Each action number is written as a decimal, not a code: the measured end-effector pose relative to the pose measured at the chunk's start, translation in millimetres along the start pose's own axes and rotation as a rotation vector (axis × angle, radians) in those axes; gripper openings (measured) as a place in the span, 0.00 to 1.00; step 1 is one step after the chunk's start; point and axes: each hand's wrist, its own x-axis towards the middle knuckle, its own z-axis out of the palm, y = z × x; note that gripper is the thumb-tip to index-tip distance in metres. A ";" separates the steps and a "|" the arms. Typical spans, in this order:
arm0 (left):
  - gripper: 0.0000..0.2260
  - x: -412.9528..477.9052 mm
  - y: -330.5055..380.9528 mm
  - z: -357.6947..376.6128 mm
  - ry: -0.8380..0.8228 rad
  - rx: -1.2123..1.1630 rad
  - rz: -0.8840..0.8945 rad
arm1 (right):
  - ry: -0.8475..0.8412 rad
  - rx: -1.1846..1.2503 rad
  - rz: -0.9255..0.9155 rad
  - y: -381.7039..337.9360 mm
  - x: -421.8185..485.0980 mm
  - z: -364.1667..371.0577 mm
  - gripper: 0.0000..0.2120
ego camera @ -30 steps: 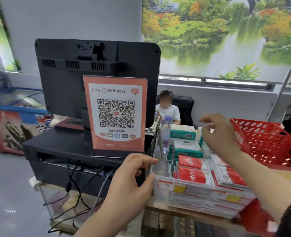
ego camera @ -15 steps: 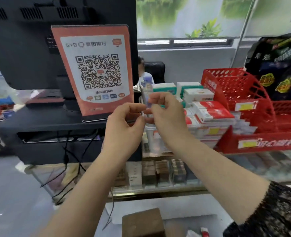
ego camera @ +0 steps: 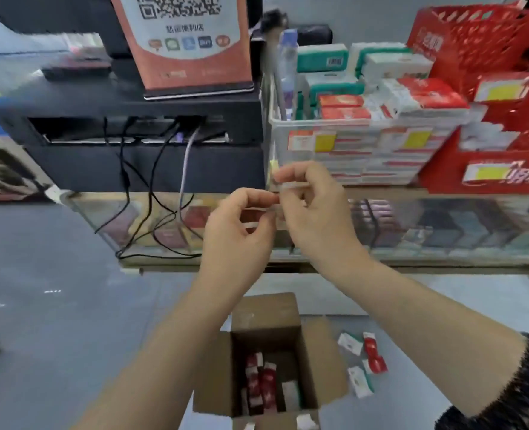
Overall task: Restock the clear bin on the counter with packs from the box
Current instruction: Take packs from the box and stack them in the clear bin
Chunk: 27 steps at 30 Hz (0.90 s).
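Both hands meet in front of the counter's glass edge, fingertips pinched together on something small, thin and see-through — a scrap of clear film or tape, as best I can tell; it is too slight and blurred to name. The left hand (ego camera: 241,225) nips one end between thumb and forefinger, the right hand (ego camera: 312,209) nips the other, and neither one carries a pack.

The clear bin (ego camera: 280,131) sits on the counter just behind and above the hands, beside the red basket (ego camera: 474,169). It looks nearly full: red-and-white packs (ego camera: 343,111) rise to the rim in front, with green-and-white ones behind them. An open slot shows only at its left end, where a bottle (ego camera: 288,60) stands.

The box (ego camera: 250,377) is down on the floor, directly below the forearms, flaps open, with red-and-white packs standing on end inside. A few loose packs (ego camera: 365,358) lie on the floor just to its right.

My reading is that this is a pause between loads — the hands are busy with a bit of wrapping, not with stock. The next move calls for getting rid of that scrap, bending well down to the box, and closing a hand round a pack or a few. After that comes finding room, which looks scarce; the packs may have to go on top of the rows or into the gap at the left.
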 end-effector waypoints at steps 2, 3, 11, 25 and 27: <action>0.09 -18.3 -26.4 13.8 0.032 0.016 -0.034 | -0.069 0.016 0.025 31.9 -24.0 2.7 0.13; 0.09 -26.9 -41.3 22.0 0.044 0.022 -0.053 | -0.098 0.020 0.043 49.8 -35.2 4.3 0.12; 0.14 -106.8 -208.4 98.9 0.018 0.095 -0.256 | -0.135 -0.022 0.260 228.2 -128.0 25.5 0.12; 0.09 -191.2 -494.3 197.3 -0.336 0.353 -0.582 | -0.200 -0.136 0.639 480.4 -237.0 87.0 0.11; 0.09 -188.1 -525.4 211.7 -0.400 0.410 -0.635 | -0.204 -0.131 0.680 502.5 -240.7 95.9 0.11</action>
